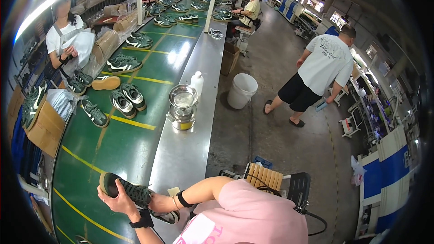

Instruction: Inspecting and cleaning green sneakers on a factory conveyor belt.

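Observation:
Over the near edge of the green conveyor belt, I hold a dark green sneaker tilted, its toe up and to the left. My left hand is closed round the toe end, thumb on the upper side. At the shoe's opening, my right hand grips the heel end; its fingertips are hidden by the shoe. Beneath my right hand, another sneaker with white parts is partly visible on the metal ledge. Black bands circle both wrists.
On the ledge stand a metal bowl over a yellow-based can and a white bottle. Pairs of green sneakers line the belt. A co-worker is across it; another person walks right of a white bucket.

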### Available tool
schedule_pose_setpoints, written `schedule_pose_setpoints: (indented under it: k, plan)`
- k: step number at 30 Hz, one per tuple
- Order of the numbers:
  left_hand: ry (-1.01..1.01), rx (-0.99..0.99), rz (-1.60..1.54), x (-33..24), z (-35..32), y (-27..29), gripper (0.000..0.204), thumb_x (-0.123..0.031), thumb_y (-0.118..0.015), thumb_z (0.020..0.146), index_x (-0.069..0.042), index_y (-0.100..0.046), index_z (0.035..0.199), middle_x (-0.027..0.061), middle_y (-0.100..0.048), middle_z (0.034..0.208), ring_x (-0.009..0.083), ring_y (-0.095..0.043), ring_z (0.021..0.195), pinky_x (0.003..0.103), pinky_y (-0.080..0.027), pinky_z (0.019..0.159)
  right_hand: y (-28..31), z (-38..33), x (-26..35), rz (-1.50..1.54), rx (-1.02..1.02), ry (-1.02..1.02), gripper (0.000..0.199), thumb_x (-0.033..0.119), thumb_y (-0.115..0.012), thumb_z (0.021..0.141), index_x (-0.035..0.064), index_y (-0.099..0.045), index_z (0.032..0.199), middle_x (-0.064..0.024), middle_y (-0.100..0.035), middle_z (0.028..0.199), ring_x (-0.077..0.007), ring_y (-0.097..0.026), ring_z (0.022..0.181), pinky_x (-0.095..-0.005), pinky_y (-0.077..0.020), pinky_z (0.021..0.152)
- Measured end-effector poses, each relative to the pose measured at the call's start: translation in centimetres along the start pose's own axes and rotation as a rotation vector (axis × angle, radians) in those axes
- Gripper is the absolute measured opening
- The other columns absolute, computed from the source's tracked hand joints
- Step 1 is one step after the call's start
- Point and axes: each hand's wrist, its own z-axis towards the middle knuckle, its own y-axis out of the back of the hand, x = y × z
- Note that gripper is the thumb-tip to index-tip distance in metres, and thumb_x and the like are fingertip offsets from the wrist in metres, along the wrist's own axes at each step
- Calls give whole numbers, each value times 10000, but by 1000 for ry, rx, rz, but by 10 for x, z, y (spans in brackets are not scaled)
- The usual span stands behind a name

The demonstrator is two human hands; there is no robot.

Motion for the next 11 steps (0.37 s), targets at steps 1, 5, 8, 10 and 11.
schedule_pose_setpoints:
  k: [1,5,8,10,11]
  plan:
    - [3,-6,-7,-3,0,-1,579,-271,-842,797,-43,-576,1257,108,-648,1167,276,-642,1014,383,-521,885,-22,-2,2,-9,30,-59,174,162,-599,840,5,-674,853,-154,-651,897,-312,-653,777,-397,-514,727]
    - [1,-30,4,9,1,3,576,-275,-838,801,-39,-577,1257,111,-647,1174,276,-642,1017,383,-519,888,22,-21,7,144,14,-140,175,148,-579,859,7,-659,925,-159,-611,1007,-314,-655,779,-423,-529,730]
    - [36,-19,40,17,1,3,596,-337,-825,822,-26,-584,1270,107,-656,1199,258,-646,1038,375,-517,905,52,-26,8,221,53,-199,217,128,-594,856,16,-650,1033,-168,-554,1063,-336,-666,781,-438,-545,664]
    - [31,-43,29,16,1,2,606,-345,-824,823,-32,-581,1282,113,-655,1204,248,-646,1041,373,-516,910,64,-23,4,556,0,-326,294,141,-663,816,64,-653,1100,-194,-551,1086,-379,-663,829,-448,-550,739]
    - [60,-45,10,14,0,1,598,-334,-824,821,-40,-579,1281,117,-650,1206,269,-641,1043,382,-509,921,65,-25,3,558,3,-325,294,141,-663,816,64,-653,1100,-194,-551,1086,-379,-663,829,-448,-550,739]
